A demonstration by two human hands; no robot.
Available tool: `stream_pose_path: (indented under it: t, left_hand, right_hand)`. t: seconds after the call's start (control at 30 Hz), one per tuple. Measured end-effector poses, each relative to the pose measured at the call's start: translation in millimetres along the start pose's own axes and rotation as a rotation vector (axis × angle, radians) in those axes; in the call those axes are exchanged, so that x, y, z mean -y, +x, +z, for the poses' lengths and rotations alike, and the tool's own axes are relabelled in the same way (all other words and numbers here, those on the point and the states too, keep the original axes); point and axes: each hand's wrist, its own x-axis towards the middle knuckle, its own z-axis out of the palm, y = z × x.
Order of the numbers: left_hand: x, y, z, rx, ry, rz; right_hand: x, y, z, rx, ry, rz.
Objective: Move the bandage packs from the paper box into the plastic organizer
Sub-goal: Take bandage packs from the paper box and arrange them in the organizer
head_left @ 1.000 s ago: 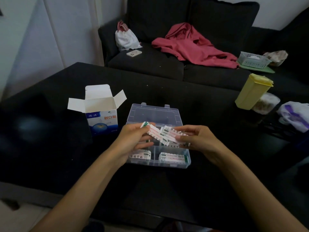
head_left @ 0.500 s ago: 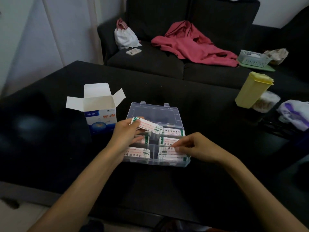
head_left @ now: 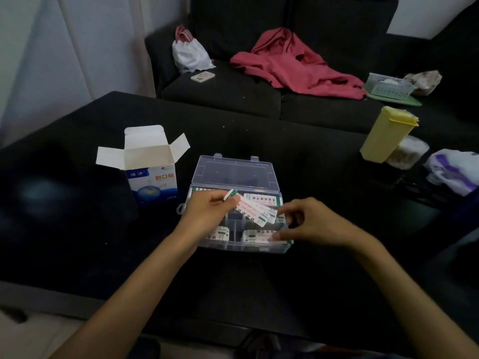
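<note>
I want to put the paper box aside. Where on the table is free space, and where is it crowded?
Bare table lies behind the plastic organizer toward the sofa, and left of the paper box. It is crowded by the yellow container at right.

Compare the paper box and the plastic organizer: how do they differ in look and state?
The paper box is opaque white and blue and stands upright; the plastic organizer is clear and lies flat. The paper box shows no packs inside from here; the plastic organizer holds bandage packs in compartments. Both are open on the black table.
</note>
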Motion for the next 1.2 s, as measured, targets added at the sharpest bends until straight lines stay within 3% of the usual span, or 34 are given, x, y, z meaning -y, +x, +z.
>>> stream_pose_path:
  t: [0.2, 0.3, 0.5, 0.63, 0.83, 1.07, 1.2]
  left_hand:
    - [7, -5, 15, -0.068, 0.023, 0.104]
    - [11, -4, 21, -0.082, 0.077, 0.115]
    - [18, -1, 29, -0.146, 0.254, 0.177]
    - [18, 2, 33, -0.151, 0.198, 0.177]
    - [20, 6, 29, -0.043, 0.3, 0.115]
    - [17, 5, 32, -0.117, 0.24, 0.116]
    - [14, 6, 24, -0.073, 0.388, 0.144]
  right_hand:
    - [-1, -1, -6, 0.002, 0.4, -0.026]
    - [-6, 2, -3, -0.082, 0.404, -0.033]
    - [-9, 2, 0, -0.075, 0.339, -0.028]
    - [-9, 5, 4, -0.171, 0.332, -0.068]
    - [-17, 3, 3, -0.016, 0.291, -0.065]
    - [-15, 6, 8, -0.121, 0.33, -0.063]
    - [-18, 5, 6, -0.068, 0.315, -0.055]
